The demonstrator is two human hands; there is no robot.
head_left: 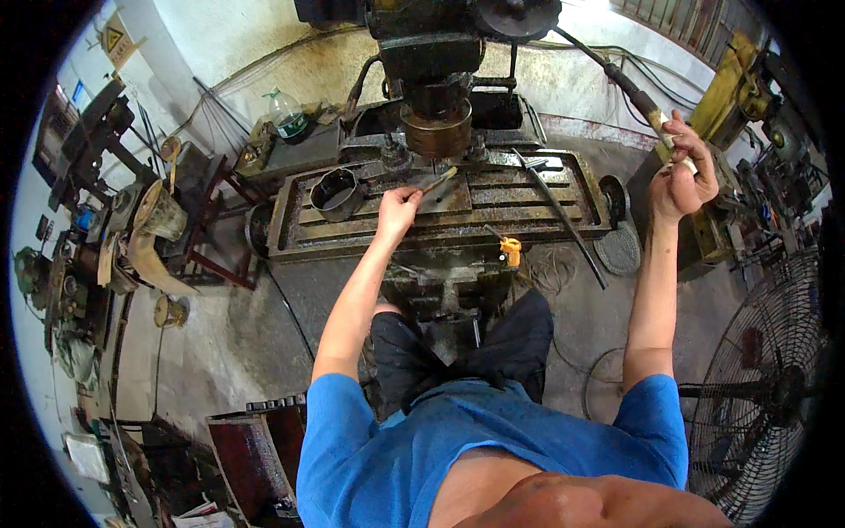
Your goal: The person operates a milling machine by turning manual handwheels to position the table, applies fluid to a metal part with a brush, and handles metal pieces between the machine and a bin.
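Observation:
My left hand (400,211) is closed around the handle of a small brush (437,181), its bristles pointing up and right beneath the drill spindle (437,128). Below the brush lies the slotted machine table (519,211), strewn with metal chips. A dark round pot (337,194) stands on the table, left of that hand. Raised at the right, my right hand (684,172) has its fingers curled about the pale grip of a long lever (635,95), which slopes up to the machine head (427,48).
A long metal bar (563,216) lies across the table's right side and overhangs its front edge. A yellow device (510,250) sits at the front edge. A large caged fan (766,378) stands lower right. At left are a bucket (160,211) and a clear plastic bottle (287,114).

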